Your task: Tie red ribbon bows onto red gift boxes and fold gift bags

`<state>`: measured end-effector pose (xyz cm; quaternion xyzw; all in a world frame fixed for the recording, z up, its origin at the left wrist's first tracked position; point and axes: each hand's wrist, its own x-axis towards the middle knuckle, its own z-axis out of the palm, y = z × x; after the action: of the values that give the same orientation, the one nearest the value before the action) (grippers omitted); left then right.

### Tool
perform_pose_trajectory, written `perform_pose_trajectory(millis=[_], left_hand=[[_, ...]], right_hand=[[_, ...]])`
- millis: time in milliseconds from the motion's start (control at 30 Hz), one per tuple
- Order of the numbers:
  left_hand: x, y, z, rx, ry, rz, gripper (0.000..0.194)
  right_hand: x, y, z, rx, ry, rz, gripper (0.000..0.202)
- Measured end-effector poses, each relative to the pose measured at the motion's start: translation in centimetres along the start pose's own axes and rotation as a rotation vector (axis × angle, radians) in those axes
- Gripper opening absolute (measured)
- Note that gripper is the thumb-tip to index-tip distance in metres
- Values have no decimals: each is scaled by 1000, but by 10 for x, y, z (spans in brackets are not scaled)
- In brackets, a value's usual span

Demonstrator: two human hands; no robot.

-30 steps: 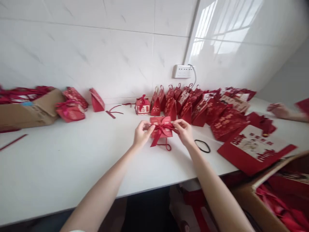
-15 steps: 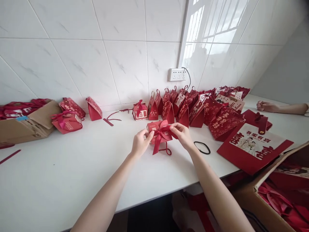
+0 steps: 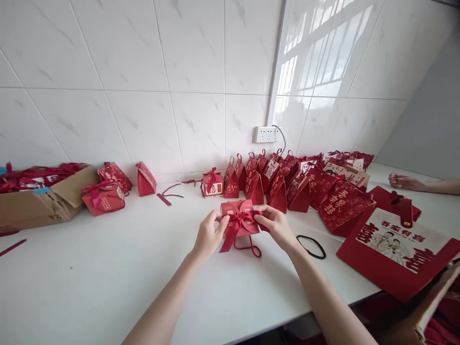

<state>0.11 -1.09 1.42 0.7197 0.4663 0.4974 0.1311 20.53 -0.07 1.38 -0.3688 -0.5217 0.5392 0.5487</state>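
Note:
A small red gift box (image 3: 247, 229) with rounded top flaps sits on the white table, a dark red satin ribbon (image 3: 241, 218) tied in a bow across its top. My left hand (image 3: 207, 234) pinches the bow's left side between thumb and fingers, at the box's left edge. On the opposite side, my right hand (image 3: 276, 224) has the right part of the ribbon between thumb and fingertips. One ribbon tail hangs down the front to the left. A twisted red cord handle (image 3: 256, 250) loops out on the table in front of the box.
Several red triangular gift boxes (image 3: 254, 187) stand in a row by the tiled wall. Left are a cardboard carton (image 3: 68, 199) and a bow-tied box (image 3: 108, 199). Right lie a black loop (image 3: 312, 247) and a large red bag (image 3: 395, 249). Another person's hand (image 3: 406, 182) rests far right.
The camera has tilted up, so everything appears lower in view. Both hands keep their hold on the ribbon, and the bow's knot looks slightly tighter.

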Motion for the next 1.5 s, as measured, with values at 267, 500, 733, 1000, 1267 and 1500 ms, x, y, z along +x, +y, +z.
perform_pose_trajectory(millis=[267,500,733,1000,1267,1500], left_hand=[[1,7,1,-77,-27,-65,28],[1,5,6,-109,-1,-111,26],[1,3,11,-135,29,-152,26],[2,10,5,-379,-38,-293,34],[2,9,12,-386,2,-369,37],[3,3,13,-520,-5,-402,70]], right_hand=[[-1,-5,2,74,37,39,30],[0,-5,6,235,89,134,28],[2,0,7,263,150,157,30],[0,-3,6,140,93,97,27],[0,3,4,65,9,10,27],[-1,2,2,-66,-79,-47,30]])
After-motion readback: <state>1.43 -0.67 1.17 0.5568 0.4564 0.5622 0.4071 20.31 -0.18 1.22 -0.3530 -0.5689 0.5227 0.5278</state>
